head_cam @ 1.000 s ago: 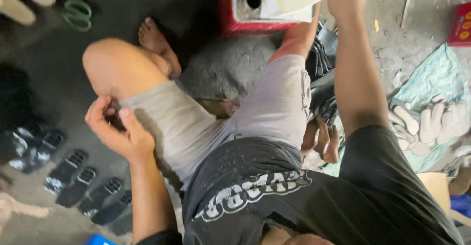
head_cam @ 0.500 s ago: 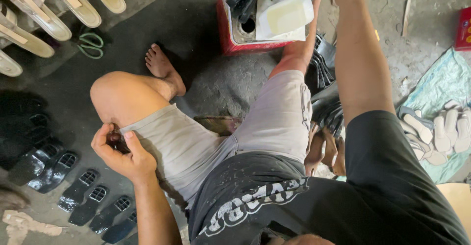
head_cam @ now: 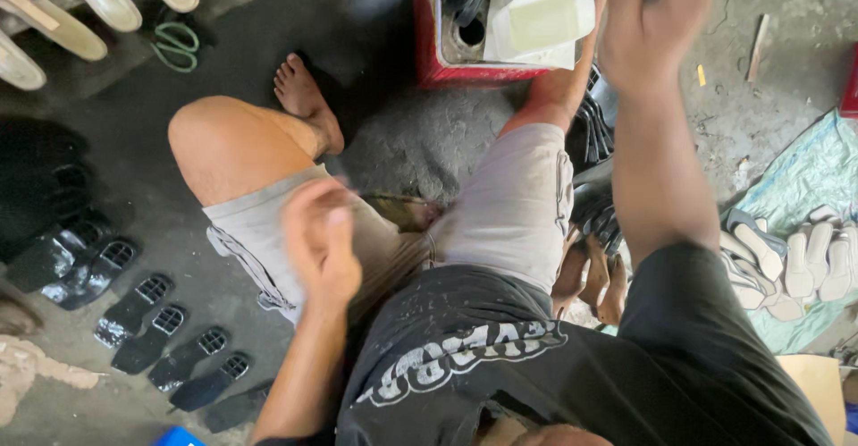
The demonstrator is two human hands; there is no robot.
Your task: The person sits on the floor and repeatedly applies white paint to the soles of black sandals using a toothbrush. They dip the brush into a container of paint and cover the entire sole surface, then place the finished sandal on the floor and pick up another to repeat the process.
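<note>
Your right hand [head_cam: 652, 30], fingers curled around something blue, hung just right of the red crate [head_cam: 438, 66]; your left hand [head_cam: 323, 245], blurred, grip unreadable, hovered over your thigh.

Black printed T-shirt [head_cam: 500, 366], light grey shorts [head_cam: 509, 205], bare feet [head_cam: 308, 106]

Head camera looks steeply down, close, somewhat blurred, over lap [head_cam: 465, 231].

Left hand [head_cam: 322, 240] now off the knee [head_cam: 219, 142].
</note>
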